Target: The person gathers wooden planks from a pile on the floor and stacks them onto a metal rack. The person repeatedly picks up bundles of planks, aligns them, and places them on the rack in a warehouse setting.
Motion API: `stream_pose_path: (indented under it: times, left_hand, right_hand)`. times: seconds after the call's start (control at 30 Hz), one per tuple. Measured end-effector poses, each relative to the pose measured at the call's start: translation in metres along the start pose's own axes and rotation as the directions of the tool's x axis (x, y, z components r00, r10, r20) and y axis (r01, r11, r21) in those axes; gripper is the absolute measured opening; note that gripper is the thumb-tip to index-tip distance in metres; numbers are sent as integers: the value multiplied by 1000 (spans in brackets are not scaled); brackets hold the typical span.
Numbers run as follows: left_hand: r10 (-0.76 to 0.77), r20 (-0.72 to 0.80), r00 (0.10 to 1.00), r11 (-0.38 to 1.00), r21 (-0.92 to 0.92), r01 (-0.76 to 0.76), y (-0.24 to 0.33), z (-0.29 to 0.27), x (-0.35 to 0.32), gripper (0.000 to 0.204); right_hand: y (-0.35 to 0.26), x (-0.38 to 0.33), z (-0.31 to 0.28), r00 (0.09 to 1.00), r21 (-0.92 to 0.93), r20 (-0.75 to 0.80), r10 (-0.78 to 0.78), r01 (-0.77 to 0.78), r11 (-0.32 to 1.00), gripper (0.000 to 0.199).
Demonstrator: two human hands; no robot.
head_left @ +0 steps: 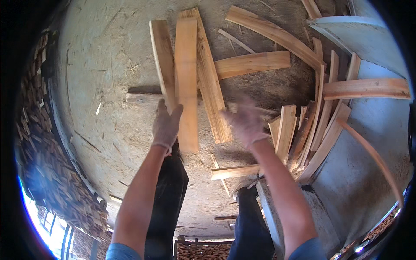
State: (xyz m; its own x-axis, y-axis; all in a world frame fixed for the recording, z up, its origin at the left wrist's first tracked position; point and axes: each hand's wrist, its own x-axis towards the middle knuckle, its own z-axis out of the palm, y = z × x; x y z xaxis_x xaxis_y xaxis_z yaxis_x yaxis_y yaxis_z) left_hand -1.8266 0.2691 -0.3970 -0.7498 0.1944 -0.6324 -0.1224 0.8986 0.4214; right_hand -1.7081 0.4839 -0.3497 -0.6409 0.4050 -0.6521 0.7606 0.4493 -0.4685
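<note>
Left hand (167,125) grips the near end of a plank (187,82); its long axis runs straight away from the grip. Right hand (245,121), blurred, grip indeterminate, sits beside the neighbouring plank (212,86).

Materials and finish: raw wood, knit cloth, dusty ground.

Planks (187,78) held upright: pale sawn wood, matt, grain visible, edges rough. Loose slats (312,125) in the heap to the right: same bare wood, some curved, unpainted. Left hand (166,125) and right hand (245,121) both in light knit cloth gloves, matt, soiled. Floor (108,65): packed earth, dry, rough, strewn with splinters. Slab (372,173) at right: grey, dull, dusted, looks like concrete.
</note>
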Motion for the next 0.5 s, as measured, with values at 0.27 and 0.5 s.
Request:
stream_pose_path:
  times: [0.27, 0.5]
  left_hand:
    - [325, -8, 946, 873, 388, -296, 17, 37, 7, 100]
    - [516, 723, 460, 227, 402, -887, 63, 74, -5, 62]
  right_hand:
    - [76, 144, -52, 976, -861, -138, -166, -35, 507, 65]
    - [92, 130, -48, 983, -811, 2, -183, 108, 575, 56]
